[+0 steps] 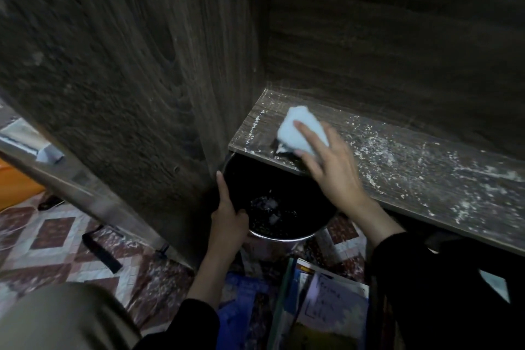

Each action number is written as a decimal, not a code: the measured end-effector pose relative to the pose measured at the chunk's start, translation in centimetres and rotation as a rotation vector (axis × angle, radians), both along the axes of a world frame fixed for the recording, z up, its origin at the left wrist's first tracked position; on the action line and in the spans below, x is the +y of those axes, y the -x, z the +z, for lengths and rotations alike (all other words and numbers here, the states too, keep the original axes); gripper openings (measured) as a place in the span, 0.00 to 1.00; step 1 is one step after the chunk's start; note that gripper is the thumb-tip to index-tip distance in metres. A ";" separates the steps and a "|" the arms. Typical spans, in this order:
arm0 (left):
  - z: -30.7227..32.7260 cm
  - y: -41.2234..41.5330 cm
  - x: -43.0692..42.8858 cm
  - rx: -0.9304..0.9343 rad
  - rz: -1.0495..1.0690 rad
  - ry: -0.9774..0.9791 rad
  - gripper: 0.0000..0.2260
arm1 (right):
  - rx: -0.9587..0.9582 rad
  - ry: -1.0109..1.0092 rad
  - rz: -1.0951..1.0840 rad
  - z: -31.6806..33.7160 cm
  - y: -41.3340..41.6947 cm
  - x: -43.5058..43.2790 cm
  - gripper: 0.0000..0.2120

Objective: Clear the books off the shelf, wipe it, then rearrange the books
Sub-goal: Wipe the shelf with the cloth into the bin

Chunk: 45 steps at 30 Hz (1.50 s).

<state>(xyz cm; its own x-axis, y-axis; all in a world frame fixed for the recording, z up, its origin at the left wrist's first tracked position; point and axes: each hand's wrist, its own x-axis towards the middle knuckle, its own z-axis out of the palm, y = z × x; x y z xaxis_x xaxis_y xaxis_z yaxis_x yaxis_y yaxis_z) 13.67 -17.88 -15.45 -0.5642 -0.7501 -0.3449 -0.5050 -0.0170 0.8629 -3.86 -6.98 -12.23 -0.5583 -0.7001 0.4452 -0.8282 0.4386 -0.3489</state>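
text: none you can read | pale sheet (332, 304): handwritten lines, too blurred for you to make out any word | blue book cover (244, 290): faint print, illegible | numbers, brands, signs: none legible

A dark wood-grain shelf board (397, 173) at centre right was finished matt and was speckled with white, powdery grit. The same dull, streaked grain was seen on the tall cabinet side panel (127, 65) at upper left. A pale blue-white wiping pad (298, 128) looked soft and cloth-like. The round bin (279, 238) below was rimmed in shiny metal and lined in black. Glossy paper covers were shown on the books (326, 310) at the bottom, and a sheen on the patterned floor tiles (56, 236).
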 end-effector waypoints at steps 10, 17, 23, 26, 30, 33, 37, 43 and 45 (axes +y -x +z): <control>-1.4 0.2 -0.1 -0.003 -0.015 0.042 0.41 | -0.166 -0.084 -0.775 0.0 7.6 7.8 0.24; -1.6 0.4 -0.4 0.035 -0.015 0.027 0.43 | -0.266 -0.234 -0.837 -1.4 6.4 4.9 0.26; -2.1 0.5 -0.5 0.083 0.004 -0.007 0.42 | -0.244 -0.289 -0.722 -1.4 3.8 1.4 0.26; -2.0 0.4 -0.5 0.092 0.000 -0.013 0.43 | -0.217 -0.311 -0.614 -1.3 2.3 -0.2 0.26; -1.8 0.3 -0.5 0.103 0.011 -0.023 0.43 | -0.191 -0.324 -0.410 -1.1 0.0 -1.9 0.26; -1.7 0.2 -0.5 0.102 0.017 -0.019 0.43 | -0.151 -0.343 -0.259 -1.0 -1.4 -2.6 0.25; -1.5 0.2 -0.5 0.075 0.002 -0.011 0.42 | -0.098 -0.362 -0.126 -1.4 -2.1 -2.6 0.25; -0.9 0.2 -0.3 0.065 -0.008 -0.010 0.41 | 0.076 -0.244 0.064 -2.5 -2.9 -2.1 0.26; -0.7 0.1 -0.2 0.065 -0.012 -0.012 0.41 | 0.064 -0.224 0.167 -2.0 -2.8 -1.9 0.24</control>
<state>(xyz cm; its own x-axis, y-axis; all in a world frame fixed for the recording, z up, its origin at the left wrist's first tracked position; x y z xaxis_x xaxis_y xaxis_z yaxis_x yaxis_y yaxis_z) 13.62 -18.09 -16.17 -0.5948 -0.7391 -0.3160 -0.4483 -0.0213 0.8936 -1.10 -8.91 -14.24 -0.4027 -0.8647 0.3002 -0.9127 0.3546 -0.2031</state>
